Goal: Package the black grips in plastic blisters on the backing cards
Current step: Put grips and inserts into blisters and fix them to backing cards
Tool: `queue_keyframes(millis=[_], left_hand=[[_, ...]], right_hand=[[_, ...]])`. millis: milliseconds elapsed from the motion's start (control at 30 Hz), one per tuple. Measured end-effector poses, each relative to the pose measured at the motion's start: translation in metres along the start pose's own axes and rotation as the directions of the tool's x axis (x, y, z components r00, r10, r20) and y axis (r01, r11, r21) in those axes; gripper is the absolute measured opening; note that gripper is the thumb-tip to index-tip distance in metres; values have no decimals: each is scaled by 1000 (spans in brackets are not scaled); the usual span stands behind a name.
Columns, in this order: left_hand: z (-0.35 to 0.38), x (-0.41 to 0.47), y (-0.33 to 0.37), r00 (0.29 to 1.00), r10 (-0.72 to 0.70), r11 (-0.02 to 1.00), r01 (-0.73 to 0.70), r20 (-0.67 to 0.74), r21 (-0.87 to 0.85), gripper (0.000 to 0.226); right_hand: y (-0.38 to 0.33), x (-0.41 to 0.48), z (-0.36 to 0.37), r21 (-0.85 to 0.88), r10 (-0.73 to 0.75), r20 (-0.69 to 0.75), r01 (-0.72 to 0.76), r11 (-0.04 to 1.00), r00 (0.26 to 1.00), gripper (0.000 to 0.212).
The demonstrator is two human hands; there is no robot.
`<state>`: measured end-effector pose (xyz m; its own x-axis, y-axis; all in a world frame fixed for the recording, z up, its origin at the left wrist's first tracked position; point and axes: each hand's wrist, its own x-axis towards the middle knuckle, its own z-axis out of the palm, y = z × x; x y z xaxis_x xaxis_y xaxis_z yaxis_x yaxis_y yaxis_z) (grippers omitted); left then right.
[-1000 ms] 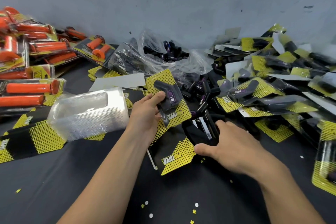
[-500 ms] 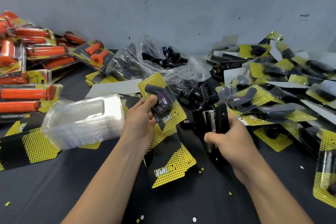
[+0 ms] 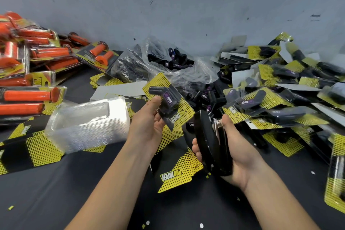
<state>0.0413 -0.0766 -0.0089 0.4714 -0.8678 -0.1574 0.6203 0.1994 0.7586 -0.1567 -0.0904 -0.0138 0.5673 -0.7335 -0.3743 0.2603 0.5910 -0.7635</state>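
My left hand [image 3: 149, 123] holds a yellow-and-black backing card [image 3: 183, 110] off the table, thumb pressed on the clear blister over a black grip [image 3: 165, 97] with a purple label. My right hand [image 3: 237, 151] grips a black stapler [image 3: 211, 142], held upright with its nose just right of the card's lower edge. A stack of empty clear blisters [image 3: 87, 123] lies to the left. More backing cards [image 3: 179, 173] lie flat under my hands. Loose black grips [image 3: 205, 97] are heaped behind the card.
Packaged orange grips [image 3: 31, 95] are piled at the far left. A clear plastic bag [image 3: 168, 61] with black grips sits against the grey wall. Finished black-grip packs [image 3: 280, 102] fill the right side. The table has a dark cloth [image 3: 56, 192] with small paper bits.
My right hand picked the stapler up from the table and brought it upright beside the card. My left hand kept holding the carded grip, shifting it slightly.
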Motion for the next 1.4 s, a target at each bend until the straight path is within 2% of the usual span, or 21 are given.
queue_keyframes(millis=[100, 167, 233, 267, 400, 500, 633, 733, 867, 967, 1000, 1100, 1167, 1200, 1233, 1300, 1333, 1367, 1400], left_hand=[[0, 1, 0, 1000, 8, 1000, -8, -8, 1, 12], [1, 0, 0, 1000, 4, 1000, -4, -20, -8, 12], [1, 0, 0, 999, 2, 1000, -3, -32, -27, 11], [1, 0, 0, 999, 4, 999, -5, -40, -35, 10], [1, -1, 1, 998, 10, 999, -13, -62, -51, 9], [0, -1, 0, 998, 20, 999, -23, -68, -47, 8], [-1, 1, 1, 997, 31, 998, -35, -74, -49, 6], [-1, 1, 1, 997, 28, 998, -31, -71, -47, 6], [-1, 1, 1, 998, 26, 999, -28, -64, -36, 7], [-1, 2, 0, 997, 28, 999, -30, -66, -28, 9], [-2, 2, -1, 997, 29, 999, -31, -67, -24, 10], [-2, 2, -1, 998, 29, 999, -30, -60, -20, 9], [-2, 1, -1, 998, 25, 999, -26, -50, -18, 9], [-3, 1, -1, 999, 20, 1000, -21, -41, -21, 9], [-3, 1, -1, 999, 10, 999, -12, -34, -35, 9], [-1, 1, 1, 999, -16, 995, 13, -28, -101, 11], [0, 0, 2, 999, -29, 989, 26, -19, -144, 12], [1, -1, 3, 999, -41, 981, 41, 1, -191, 13], [2, -2, 5, 998, -52, 969, 57, 29, -239, 13]], right_hand=[[-4, 2, -2, 115, 27, 50, -32, 993, 998, 80], [-6, 1, -5, 75, -3, 77, -3, 997, 997, 77], [-6, 0, -10, -103, -52, 71, 59, 993, 996, 94], [-5, 1, -12, -194, -97, 64, 108, 975, 993, 96], [-8, -3, -14, -420, -213, 60, 218, 881, 975, 77], [-9, -7, -17, -690, -354, 65, 298, 660, 933, 82], [-13, -10, -14, -941, -452, 69, 209, 266, 889, 110], [-12, -13, -12, -987, -484, 80, 139, 87, 871, 112], [0, -21, -6, -994, -663, 45, -34, -106, 747, 90], [11, -17, 5, -962, -640, 52, -134, -238, 766, 97], [14, -14, 7, -957, -631, 36, -156, -246, 775, 101], [16, -11, 11, -965, -631, -106, -231, -120, 768, 101], [13, -11, 9, -969, -620, -179, -247, -24, 764, 80], [10, -11, 5, -977, -616, -205, -197, 82, 760, 63], [5, -12, 1, -961, -590, -237, -96, 261, 772, 46], [-8, -14, -7, -766, -463, -238, 128, 629, 854, 30], [-14, -15, -9, -659, -386, -183, 178, 731, 904, 31], [-18, -17, -10, -599, -335, -109, 207, 774, 936, 36], [-19, -19, -10, -594, -310, -37, 228, 771, 950, 38]])
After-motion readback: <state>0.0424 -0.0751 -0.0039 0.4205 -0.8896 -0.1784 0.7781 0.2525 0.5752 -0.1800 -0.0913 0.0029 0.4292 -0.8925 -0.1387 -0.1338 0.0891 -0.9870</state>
